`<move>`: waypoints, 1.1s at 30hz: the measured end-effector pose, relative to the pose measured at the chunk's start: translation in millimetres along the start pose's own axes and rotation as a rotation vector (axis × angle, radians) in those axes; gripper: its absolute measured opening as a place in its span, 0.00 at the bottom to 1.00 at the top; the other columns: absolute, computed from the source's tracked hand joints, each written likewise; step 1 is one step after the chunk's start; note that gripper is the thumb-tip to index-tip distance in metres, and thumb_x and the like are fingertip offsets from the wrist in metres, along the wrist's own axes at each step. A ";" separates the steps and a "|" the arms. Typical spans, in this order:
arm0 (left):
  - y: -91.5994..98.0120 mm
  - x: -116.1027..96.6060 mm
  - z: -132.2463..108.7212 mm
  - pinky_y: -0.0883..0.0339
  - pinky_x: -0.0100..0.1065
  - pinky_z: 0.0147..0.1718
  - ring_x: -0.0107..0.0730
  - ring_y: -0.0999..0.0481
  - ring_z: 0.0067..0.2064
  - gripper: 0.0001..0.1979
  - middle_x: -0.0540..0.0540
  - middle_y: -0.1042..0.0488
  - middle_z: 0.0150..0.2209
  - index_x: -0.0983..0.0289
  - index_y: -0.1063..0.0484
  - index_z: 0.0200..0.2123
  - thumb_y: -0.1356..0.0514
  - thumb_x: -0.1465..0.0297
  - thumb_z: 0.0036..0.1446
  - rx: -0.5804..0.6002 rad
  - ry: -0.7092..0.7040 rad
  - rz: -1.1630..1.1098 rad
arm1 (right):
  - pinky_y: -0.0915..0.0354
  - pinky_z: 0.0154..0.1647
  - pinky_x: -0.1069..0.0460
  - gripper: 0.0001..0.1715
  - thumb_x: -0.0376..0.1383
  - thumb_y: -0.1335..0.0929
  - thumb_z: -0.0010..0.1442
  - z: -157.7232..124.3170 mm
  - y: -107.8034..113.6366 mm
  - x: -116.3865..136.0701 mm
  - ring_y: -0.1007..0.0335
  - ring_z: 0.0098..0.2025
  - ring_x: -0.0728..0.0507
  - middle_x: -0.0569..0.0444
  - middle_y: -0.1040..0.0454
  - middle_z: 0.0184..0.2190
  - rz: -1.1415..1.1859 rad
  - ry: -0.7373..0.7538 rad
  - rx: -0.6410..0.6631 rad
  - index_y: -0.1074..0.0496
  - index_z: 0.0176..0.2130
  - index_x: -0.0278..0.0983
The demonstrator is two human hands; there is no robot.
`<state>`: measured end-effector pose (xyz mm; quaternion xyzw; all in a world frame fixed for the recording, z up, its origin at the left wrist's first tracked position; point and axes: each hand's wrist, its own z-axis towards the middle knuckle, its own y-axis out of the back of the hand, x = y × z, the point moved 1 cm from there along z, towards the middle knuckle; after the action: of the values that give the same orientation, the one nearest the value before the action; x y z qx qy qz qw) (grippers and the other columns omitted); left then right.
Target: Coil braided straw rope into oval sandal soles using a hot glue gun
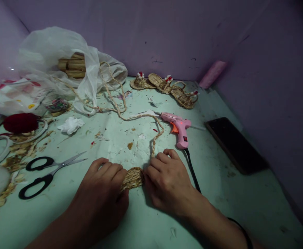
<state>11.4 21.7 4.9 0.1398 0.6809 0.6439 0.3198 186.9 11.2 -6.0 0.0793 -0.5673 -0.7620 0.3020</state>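
Note:
Between my hands is a small coiled piece of braided straw cord [134, 177], flat and rounded. My left hand [103, 188] is closed on its left side, fingers curled over the edge. On the opposite side, my right hand [167, 181] grips the coil's right end, with the fingertips hidden. A loose length of straw cord [141, 116] runs from my right hand up the table to a plastic bag. Just beyond that hand lies a pink glue gun [177, 126] with an orange trigger and a black cable.
Black-handled scissors [53, 169] lie partly opened on the left. A dark phone [236, 143] rests at the right. Small woven straw slippers [164, 84] with red and white beads line the back. A white plastic bag [89, 69], crumpled tissue [71, 125] and red yarn [21, 123] are at left.

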 end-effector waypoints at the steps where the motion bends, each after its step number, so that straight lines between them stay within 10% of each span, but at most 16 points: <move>1: -0.5 0.1 -0.1 0.40 0.49 0.45 0.38 0.33 0.33 0.08 0.53 0.29 0.28 0.62 0.31 0.27 0.49 0.76 0.49 -0.007 -0.005 -0.001 | 0.48 0.34 0.46 0.08 0.31 0.36 0.50 -0.2 -1.2 0.2 0.43 0.26 0.45 0.53 0.32 0.19 0.006 -0.009 -0.001 0.31 0.21 0.35; 6: -3.7 0.1 -0.9 0.40 0.49 0.43 0.38 0.34 0.32 0.09 0.53 0.29 0.27 0.63 0.31 0.27 0.50 0.77 0.48 -0.064 -0.024 -0.013 | 0.47 0.32 0.47 0.08 0.33 0.38 0.51 0.6 -4.3 -6.4 0.40 0.27 0.45 0.52 0.32 0.22 0.037 -0.128 0.059 0.32 0.24 0.35; 13: -4.4 1.1 -2.1 0.39 0.47 0.41 0.38 0.33 0.33 0.09 0.54 0.28 0.29 0.63 0.29 0.28 0.49 0.76 0.48 -0.078 0.005 -0.058 | 0.46 0.22 0.53 0.13 0.30 0.44 0.56 -7.3 23.3 -29.9 0.42 0.19 0.48 0.57 0.39 0.17 0.060 -0.389 -0.319 0.39 0.23 0.39; 19: -4.2 1.6 -2.7 0.39 0.47 0.42 0.38 0.33 0.33 0.10 0.54 0.28 0.29 0.63 0.29 0.30 0.49 0.76 0.49 -0.107 -0.019 -0.043 | 0.52 0.16 0.55 0.18 0.32 0.43 0.61 -9.5 37.1 -33.7 0.50 0.13 0.52 0.63 0.50 0.13 0.072 -0.382 -0.353 0.43 0.20 0.40; 25: -7.5 2.8 -2.1 0.38 0.48 0.41 0.38 0.32 0.33 0.08 0.54 0.27 0.30 0.64 0.29 0.30 0.48 0.76 0.49 -0.159 -0.051 -0.038 | 0.49 0.18 0.54 0.22 0.37 0.41 0.63 -12.0 36.7 -41.9 0.45 0.14 0.51 0.61 0.43 0.12 0.182 -0.488 -0.291 0.40 0.18 0.39; 33: -8.3 3.1 -6.8 0.39 0.50 0.45 0.36 0.30 0.33 0.08 0.54 0.27 0.30 0.66 0.28 0.31 0.46 0.76 0.48 -0.220 -0.069 -0.011 | 0.36 0.34 0.49 0.16 0.39 0.37 0.58 -15.7 35.4 -71.7 0.29 0.34 0.43 0.48 0.25 0.38 0.138 -0.773 -0.449 0.27 0.44 0.36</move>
<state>6.8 17.2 -4.1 0.1222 0.5955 0.7078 0.3597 265.0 31.7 5.1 -0.3166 -0.4630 -0.8180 0.1276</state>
